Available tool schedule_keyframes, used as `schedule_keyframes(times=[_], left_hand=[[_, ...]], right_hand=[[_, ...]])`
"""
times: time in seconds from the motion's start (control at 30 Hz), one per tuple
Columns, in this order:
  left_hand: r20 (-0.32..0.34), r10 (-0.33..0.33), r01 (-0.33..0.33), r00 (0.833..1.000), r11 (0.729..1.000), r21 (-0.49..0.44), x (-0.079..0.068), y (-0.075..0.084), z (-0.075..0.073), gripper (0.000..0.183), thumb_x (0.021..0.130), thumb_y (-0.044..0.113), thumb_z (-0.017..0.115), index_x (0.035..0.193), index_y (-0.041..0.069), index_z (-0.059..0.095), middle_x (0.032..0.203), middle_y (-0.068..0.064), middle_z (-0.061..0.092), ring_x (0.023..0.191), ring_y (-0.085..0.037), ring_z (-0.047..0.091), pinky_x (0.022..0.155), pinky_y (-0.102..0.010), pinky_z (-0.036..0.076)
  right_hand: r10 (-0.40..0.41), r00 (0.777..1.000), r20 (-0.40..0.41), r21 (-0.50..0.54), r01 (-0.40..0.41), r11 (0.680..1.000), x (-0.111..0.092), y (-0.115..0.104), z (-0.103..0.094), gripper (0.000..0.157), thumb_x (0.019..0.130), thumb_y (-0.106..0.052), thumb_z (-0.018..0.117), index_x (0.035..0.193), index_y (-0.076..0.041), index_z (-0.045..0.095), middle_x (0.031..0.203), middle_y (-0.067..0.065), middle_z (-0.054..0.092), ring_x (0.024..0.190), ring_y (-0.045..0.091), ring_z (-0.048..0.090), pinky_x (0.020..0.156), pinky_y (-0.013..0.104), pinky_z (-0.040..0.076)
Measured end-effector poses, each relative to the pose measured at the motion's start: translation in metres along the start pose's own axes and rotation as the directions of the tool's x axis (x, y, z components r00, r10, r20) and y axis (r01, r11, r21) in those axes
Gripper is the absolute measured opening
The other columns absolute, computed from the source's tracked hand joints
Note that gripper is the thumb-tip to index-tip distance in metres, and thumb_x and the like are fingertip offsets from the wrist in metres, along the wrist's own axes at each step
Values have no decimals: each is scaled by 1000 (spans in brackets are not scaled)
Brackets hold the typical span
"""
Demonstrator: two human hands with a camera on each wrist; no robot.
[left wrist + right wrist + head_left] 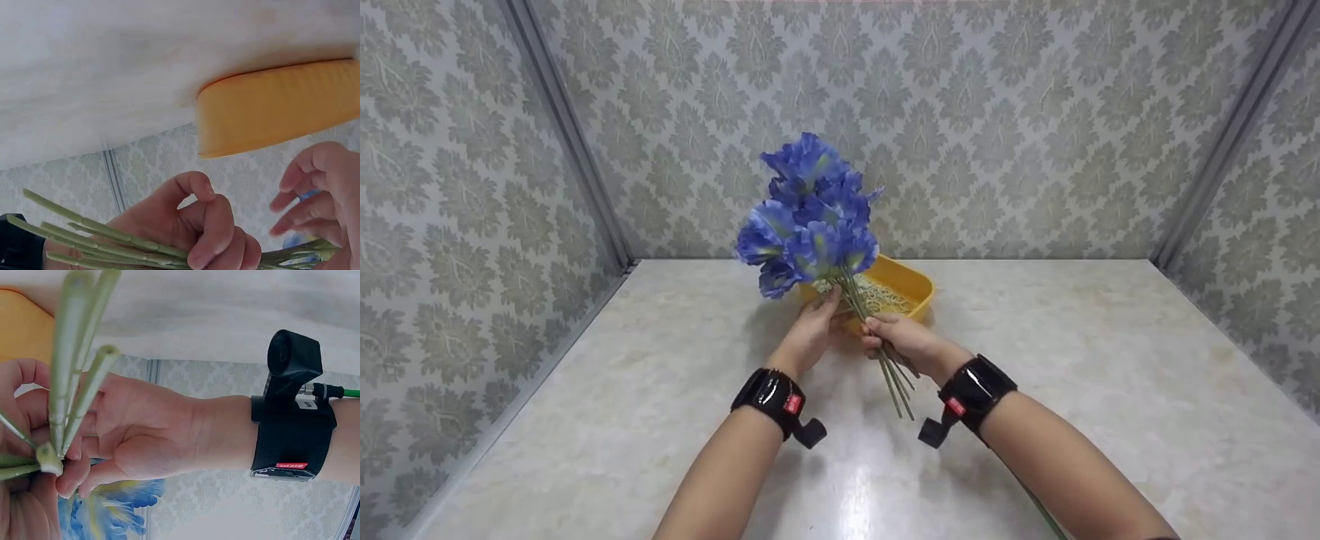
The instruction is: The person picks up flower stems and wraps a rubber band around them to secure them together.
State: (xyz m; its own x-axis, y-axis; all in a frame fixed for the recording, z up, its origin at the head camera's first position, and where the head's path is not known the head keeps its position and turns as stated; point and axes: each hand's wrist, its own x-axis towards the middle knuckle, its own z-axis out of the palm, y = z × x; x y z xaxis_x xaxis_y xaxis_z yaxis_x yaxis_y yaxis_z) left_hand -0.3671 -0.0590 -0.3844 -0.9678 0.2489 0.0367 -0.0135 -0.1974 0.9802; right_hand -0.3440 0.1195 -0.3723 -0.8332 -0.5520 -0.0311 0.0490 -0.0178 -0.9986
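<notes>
A bunch of blue artificial flowers [814, 217] is held upright and leaning left, with long green stems [898, 394] running down to the right. My right hand [911, 341] grips these stems partway along; the left wrist view shows its curled fingers [216, 230] around them. Just below the blooms, my left hand [810, 330] rests against the stems, its thumb raised along them. Its fingers [304, 169] are spread and loosely bent in the left wrist view. Behind the hands stands a yellow basin [911, 277] containing pale rubber bands [885, 296], partly covered by the bouquet.
Everything is above a pale marbled table [660, 420]. Patterned wall panels [960, 135] enclose its back and sides. Each wrist wears a black strap [976, 390] with a camera. A green cable [1042, 514] runs beside the right forearm.
</notes>
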Motion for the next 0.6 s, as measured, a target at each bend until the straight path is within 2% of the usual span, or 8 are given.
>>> schedule_keyframes(times=[0.1, 0.2, 0.3, 0.47, 0.6], left_hand=[[-10, 47, -47, 999, 995, -82, 0, -1, 3, 51, 117, 27, 36, 148, -11, 48, 149, -23, 61, 150, -43, 46, 129, -62, 25], [-11, 95, -96, 995, 987, -133, 1, -2, 4, 48, 116, 28, 40, 144, -9, 54, 132, -12, 74, 140, -34, 58, 128, -58, 29], [-13, 117, -117, 993, 979, -165, 1, -1, 6, 46, 116, 25, 42, 143, -10, 54, 120, -5, 78, 130, -26, 64, 128, -55, 32], [-19, 123, -125, 992, 981, -147, 0, 2, 9, 44, 116, 18, 41, 143, -14, 52, 121, -11, 78, 124, -24, 66, 128, -53, 33], [-26, 115, -117, 993, 986, -120, 0, 2, 7, 43, 115, 17, 43, 142, -14, 54, 113, -6, 79, 116, -18, 68, 128, -54, 33]], right_hand=[[-16, 999, 38, 36, 15, 999, -2, 1, -3, 35, 114, -5, 28, 87, -11, 50, 71, -7, 43, 69, 4, 44, 76, 23, 45], [-22, 998, 64, 57, 19, 998, -2, 2, -4, 36, 115, -5, 28, 88, -12, 50, 70, -7, 43, 68, 4, 44, 74, 22, 45], [-12, 997, 80, 71, 6, 997, -1, 2, -6, 36, 115, -6, 27, 89, -11, 52, 71, -7, 43, 67, 3, 43, 71, 21, 43], [13, 992, 128, 70, -22, 997, 0, 3, -9, 33, 115, -7, 26, 92, -10, 50, 71, -8, 39, 64, 3, 38, 69, 21, 38], [34, 988, 149, 60, -44, 997, 1, 4, -11, 32, 115, -8, 26, 92, -11, 49, 70, -9, 38, 63, 3, 37, 69, 20, 38]])
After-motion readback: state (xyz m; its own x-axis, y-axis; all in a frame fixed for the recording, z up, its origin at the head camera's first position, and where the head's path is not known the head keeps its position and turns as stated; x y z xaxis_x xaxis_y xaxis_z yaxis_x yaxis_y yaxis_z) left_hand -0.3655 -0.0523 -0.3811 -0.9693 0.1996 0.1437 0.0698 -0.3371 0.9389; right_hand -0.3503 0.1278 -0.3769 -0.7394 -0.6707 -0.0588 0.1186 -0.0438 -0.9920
